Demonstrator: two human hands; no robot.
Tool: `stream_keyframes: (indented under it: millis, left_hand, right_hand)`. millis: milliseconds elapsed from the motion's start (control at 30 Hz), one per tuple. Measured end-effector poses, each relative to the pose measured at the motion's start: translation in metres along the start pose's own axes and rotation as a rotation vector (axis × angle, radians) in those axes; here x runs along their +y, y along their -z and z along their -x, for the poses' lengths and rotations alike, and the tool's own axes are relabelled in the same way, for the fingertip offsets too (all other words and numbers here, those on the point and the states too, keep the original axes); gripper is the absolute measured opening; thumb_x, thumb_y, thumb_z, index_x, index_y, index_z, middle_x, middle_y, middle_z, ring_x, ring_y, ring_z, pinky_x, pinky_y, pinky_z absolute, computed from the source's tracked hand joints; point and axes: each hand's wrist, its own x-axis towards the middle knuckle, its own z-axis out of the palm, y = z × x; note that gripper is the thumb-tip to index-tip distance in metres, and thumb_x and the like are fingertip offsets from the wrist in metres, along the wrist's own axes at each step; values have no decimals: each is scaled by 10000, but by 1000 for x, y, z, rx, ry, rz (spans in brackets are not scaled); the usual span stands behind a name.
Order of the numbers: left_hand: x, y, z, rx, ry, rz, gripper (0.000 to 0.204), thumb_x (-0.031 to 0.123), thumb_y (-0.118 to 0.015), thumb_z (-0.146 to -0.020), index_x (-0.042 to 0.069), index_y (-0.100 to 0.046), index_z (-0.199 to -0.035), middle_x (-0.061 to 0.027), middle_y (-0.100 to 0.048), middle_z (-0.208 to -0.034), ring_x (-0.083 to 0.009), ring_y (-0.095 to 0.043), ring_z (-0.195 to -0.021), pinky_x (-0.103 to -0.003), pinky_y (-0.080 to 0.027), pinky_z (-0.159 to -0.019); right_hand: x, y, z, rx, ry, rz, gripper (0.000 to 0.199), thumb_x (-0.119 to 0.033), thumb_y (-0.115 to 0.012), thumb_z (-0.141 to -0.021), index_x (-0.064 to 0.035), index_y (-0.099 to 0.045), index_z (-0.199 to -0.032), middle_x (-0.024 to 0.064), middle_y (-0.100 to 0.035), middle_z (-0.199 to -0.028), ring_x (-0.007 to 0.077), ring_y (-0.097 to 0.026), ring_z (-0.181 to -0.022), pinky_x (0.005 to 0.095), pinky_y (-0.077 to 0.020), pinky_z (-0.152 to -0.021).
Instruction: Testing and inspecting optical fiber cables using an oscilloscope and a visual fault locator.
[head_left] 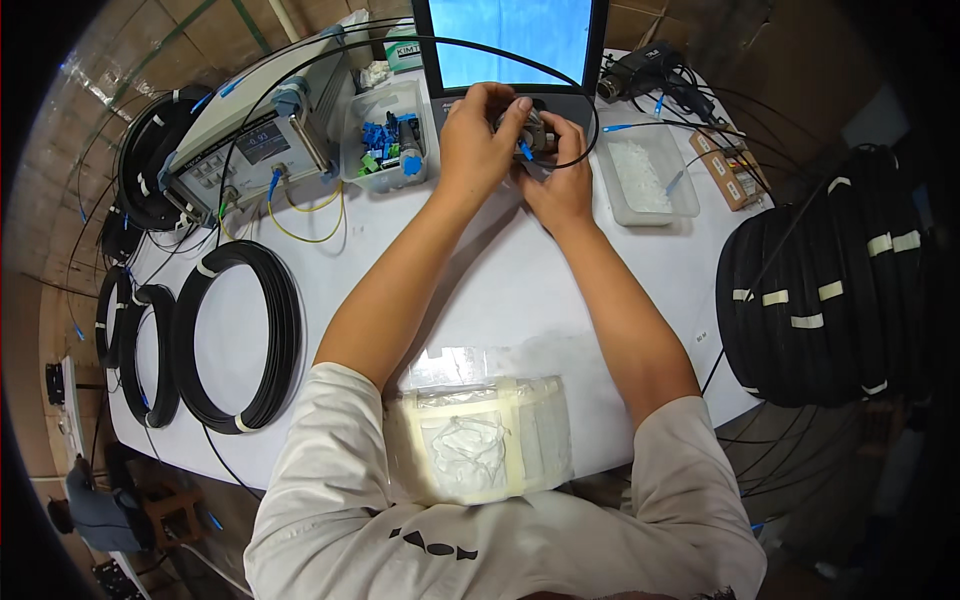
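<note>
— So, what are the hands on?

— Both meet at a small grey device point(537, 135) just below the screen point(515, 40). The left hand point(478, 135) has its grip closed over the device's top and left side, fingers curled. The right hand point(558, 165) is closed on it from beneath and to the right.

— Anything else in there?

— A blue connector point(525, 151) pokes out between the two hands, and a black cable point(585, 150) loops out just right of the right hand.

— What lies around them?

— Left of the left hand, a clear box point(392, 140) of blue parts; right of the right hand, a tray point(652, 180) with white bits. Both sit on the white table point(520, 290).
</note>
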Motion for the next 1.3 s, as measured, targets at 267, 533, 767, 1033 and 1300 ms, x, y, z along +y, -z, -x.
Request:
stream_keyframes:
  millis: [267, 533, 767, 1033, 1300]
  left_hand:
    - [6, 2, 2, -18, -50, -181, 219, 227, -712, -979, 20, -739, -1044, -123, -741, -939, -244, -678, -905, -375, -526, -810]
    - [-1, 3, 0, -17, -110, -162, 221, 229, -709, -982, 24, -732, -1062, -111, -741, -922, -224, -687, -848, -361, -533, -779]
    - [-9, 2, -2, 77, -115, -40, 231, 237, -710, -988, 24, -726, -1076, -102, -745, -914, -199, -695, -836, -341, -537, -762]
    - [2, 1, 0, 29, 53, -3, 216, 217, -681, -994, 28, -744, -1076, -119, -743, -971, -222, -680, -906, -355, -530, -815]
    - [2, 7, -1, -17, -92, -146, 220, 236, -696, -982, 36, -757, -1047, -114, -736, -928, -253, -670, -882, -370, -525, -818]
  right_hand:
    - [3, 0, -1, 12, 21, 27, 709, -109, -867, -716, -108, -533, -1342, 92, -580, -1229, 281, -673, -1053, 397, -547, -908]
    - [-1, 2, 0, -4, -7, 19, 715, -88, -863, -703, -105, -534, -1338, 94, -577, -1226, 267, -681, -1023, 396, -548, -896]
    - [-5, 0, 0, -8, -2, 20, 711, -95, -863, -709, -114, -530, -1337, 87, -574, -1225, 259, -675, -1019, 395, -543, -897]
    - [-3, 1, 0, -10, 7, 30, 717, -104, -862, -720, -119, -524, -1353, 85, -568, -1236, 255, -673, -1029, 394, -543, -903]
    - [-4, 2, 0, -24, -20, 35, 713, -103, -856, -724, -120, -522, -1354, 89, -566, -1247, 261, -678, -1044, 396, -544, -910]
